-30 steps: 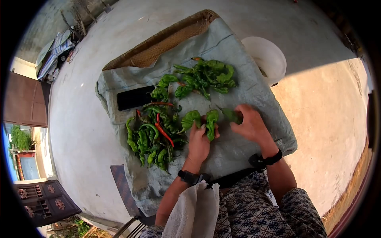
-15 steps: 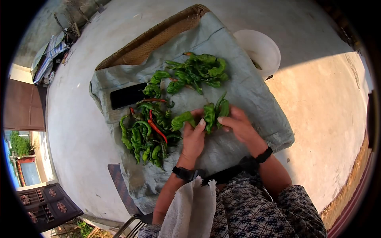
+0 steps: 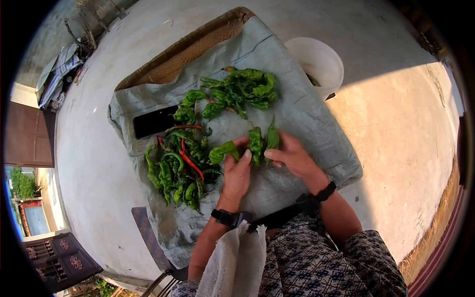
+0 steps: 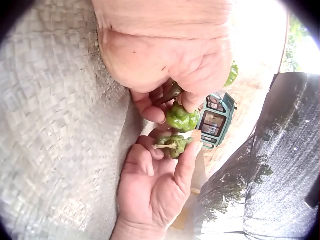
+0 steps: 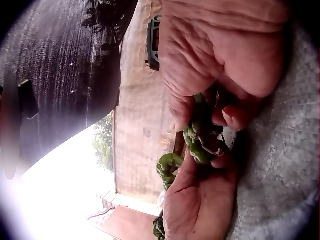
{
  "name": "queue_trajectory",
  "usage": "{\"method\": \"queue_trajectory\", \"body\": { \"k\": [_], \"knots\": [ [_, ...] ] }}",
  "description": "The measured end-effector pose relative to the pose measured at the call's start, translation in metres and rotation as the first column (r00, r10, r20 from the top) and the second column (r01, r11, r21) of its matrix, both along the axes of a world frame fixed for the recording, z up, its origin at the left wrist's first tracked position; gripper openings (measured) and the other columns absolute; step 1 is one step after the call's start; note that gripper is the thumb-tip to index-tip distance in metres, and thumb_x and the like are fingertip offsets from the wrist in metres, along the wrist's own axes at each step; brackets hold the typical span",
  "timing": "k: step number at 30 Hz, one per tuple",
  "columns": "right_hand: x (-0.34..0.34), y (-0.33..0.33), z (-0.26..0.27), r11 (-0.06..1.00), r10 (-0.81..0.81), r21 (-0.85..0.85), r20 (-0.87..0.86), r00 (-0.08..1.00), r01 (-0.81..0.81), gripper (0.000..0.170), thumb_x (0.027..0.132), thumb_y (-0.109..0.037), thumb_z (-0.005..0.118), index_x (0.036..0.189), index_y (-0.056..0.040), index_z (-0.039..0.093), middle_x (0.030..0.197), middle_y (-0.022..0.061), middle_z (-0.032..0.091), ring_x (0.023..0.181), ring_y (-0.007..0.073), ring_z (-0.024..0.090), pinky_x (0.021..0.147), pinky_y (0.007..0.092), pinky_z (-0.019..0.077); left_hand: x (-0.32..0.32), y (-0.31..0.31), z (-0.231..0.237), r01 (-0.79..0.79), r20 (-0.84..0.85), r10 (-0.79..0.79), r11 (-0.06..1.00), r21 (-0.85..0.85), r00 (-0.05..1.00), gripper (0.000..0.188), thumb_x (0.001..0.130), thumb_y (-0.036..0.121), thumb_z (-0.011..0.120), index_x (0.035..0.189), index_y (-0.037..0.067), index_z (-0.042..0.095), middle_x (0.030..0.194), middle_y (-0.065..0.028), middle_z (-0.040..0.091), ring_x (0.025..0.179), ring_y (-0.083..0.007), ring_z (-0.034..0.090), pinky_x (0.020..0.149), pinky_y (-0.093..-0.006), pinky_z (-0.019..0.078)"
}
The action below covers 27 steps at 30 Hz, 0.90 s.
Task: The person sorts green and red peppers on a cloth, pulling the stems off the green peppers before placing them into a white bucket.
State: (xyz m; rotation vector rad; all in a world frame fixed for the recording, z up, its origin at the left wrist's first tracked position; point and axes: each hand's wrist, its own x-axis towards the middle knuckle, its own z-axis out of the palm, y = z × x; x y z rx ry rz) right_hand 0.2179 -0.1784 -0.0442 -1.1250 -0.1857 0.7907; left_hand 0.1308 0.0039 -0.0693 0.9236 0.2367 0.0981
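Note:
My left hand [image 3: 236, 177] grips wrinkled green peppers: one [image 3: 223, 151] sticks out to the left, and another [image 3: 255, 143] stands upright by the thumb. Beside it, my right hand [image 3: 297, 157] pinches a smoother green pepper [image 3: 272, 136] between thumb and fingers, tip pointing away from me. The fingertips of both hands come close together in the left wrist view, where a stem end of the right hand's pepper [image 4: 172, 146] faces the camera. Left of the hands lies a heap of green peppers [image 3: 170, 173] with a few red ones [image 3: 190, 162] on top.
A second pile of green peppers [image 3: 247, 89] lies farther back on the grey woven sheet [image 3: 316, 133]. A black phone [image 3: 151, 122] rests near the left edge. Behind are a wicker basket rim [image 3: 183, 52] and a white bucket [image 3: 321, 59] on the concrete floor.
My right hand has brought its green pepper leftward, up beside the upright one in my left hand. The left hand keeps its peppers. The whole view has shifted slightly.

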Motion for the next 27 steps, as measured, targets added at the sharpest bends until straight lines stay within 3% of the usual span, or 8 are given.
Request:
{"method": "queue_trajectory", "body": {
  "k": [7,11,15,17,21,22,24,27],
  "knots": [
    [-0.002,0.003,0.011,0.999,0.034,-0.013,0.075,0.997,-0.033,0.051,0.094,-0.018,0.084,0.137,-0.0012,0.061,0.125,0.0038,0.069,0.113,0.0121,0.062,0.102,0.0336,0.0521,0.000,0.000,-0.001,0.009,-0.011,-0.008,0.999,0.039,1.000,0.041,0.108,0.010,0.061,0.147,0.007,0.052,0.139,-0.0044,0.059,0.126,-0.0192,0.057,0.104,-0.0382,0.0478],
    [-0.001,0.002,0.004,0.993,-0.013,-0.108,0.250,0.968,0.042,0.056,0.091,-0.022,0.087,0.136,0.0004,0.062,0.121,0.0048,0.070,0.109,0.0132,0.063,0.098,0.0335,0.0532,-0.001,0.001,0.000,0.027,-0.025,-0.026,0.999,0.040,0.999,0.040,0.108,0.010,0.061,0.147,0.007,0.053,0.137,-0.0040,0.060,0.123,-0.0182,0.058,0.101,-0.0359,0.0485],
    [0.025,-0.022,0.051,0.913,-0.018,-0.358,0.448,0.894,0.197,0.047,0.088,-0.025,0.089,0.117,0.0019,0.064,0.097,0.0038,0.067,0.090,0.0108,0.059,0.081,0.0323,0.0533,-0.001,-0.001,0.001,0.008,-0.040,-0.005,0.996,0.084,0.999,0.039,0.107,0.010,0.064,0.144,0.005,0.055,0.133,-0.0047,0.062,0.116,-0.0159,0.059,0.096,-0.0320,0.0491],
    [0.046,-0.037,0.078,0.817,-0.029,-0.424,0.645,0.763,0.390,0.045,0.087,-0.026,0.090,0.111,0.0010,0.063,0.088,0.0044,0.064,0.083,0.0107,0.056,0.075,0.0331,0.0519,-0.001,-0.002,0.001,-0.001,-0.042,0.005,0.997,0.082,0.999,0.038,0.107,0.009,0.064,0.143,0.003,0.055,0.131,-0.0052,0.063,0.113,-0.0153,0.059,0.096,-0.0308,0.0494],
    [0.092,-0.054,0.131,0.620,-0.063,-0.459,0.779,0.624,0.636,0.042,0.088,-0.023,0.087,0.108,0.0022,0.061,0.081,0.0116,0.062,0.074,0.0192,0.058,0.072,0.0376,0.0525,-0.002,-0.001,-0.006,0.007,-0.009,-0.007,0.999,0.048,1.000,0.036,0.107,0.006,0.063,0.142,0.003,0.055,0.131,-0.0059,0.063,0.117,-0.0162,0.060,0.100,-0.0321,0.0497],
    [0.109,-0.060,0.130,0.564,-0.006,-0.443,0.841,0.540,0.697,0.042,0.088,-0.022,0.086,0.112,0.0033,0.062,0.084,0.0147,0.066,0.074,0.0259,0.062,0.073,0.0399,0.0534,-0.003,-0.001,-0.006,0.006,0.001,-0.006,0.999,0.041,1.000,0.036,0.107,0.005,0.062,0.142,0.003,0.055,0.131,-0.0060,0.063,0.119,-0.0164,0.060,0.102,-0.0324,0.0497],
    [0.138,-0.067,0.139,0.445,0.112,-0.474,0.871,0.477,0.760,0.045,0.090,-0.020,0.085,0.123,0.0029,0.064,0.098,0.0134,0.069,0.079,0.0188,0.064,0.074,0.0359,0.0548,-0.004,-0.002,-0.002,0.003,-0.003,-0.003,0.999,0.051,1.000,0.036,0.107,0.004,0.061,0.142,0.002,0.055,0.132,-0.0063,0.063,0.120,-0.0166,0.061,0.104,-0.0330,0.0500],
    [0.159,-0.070,0.133,0.403,0.087,-0.436,0.893,0.441,0.805,0.047,0.090,-0.017,0.084,0.127,0.0019,0.064,0.115,0.0173,0.068,0.084,0.0255,0.070,0.076,0.0372,0.0572,-0.001,-0.001,-0.004,0.005,-0.001,-0.005,0.993,0.121,1.000,0.035,0.106,0.003,0.061,0.141,0.002,0.055,0.131,-0.0063,0.064,0.118,-0.0158,0.061,0.103,-0.0326,0.0503]
  ]
}}
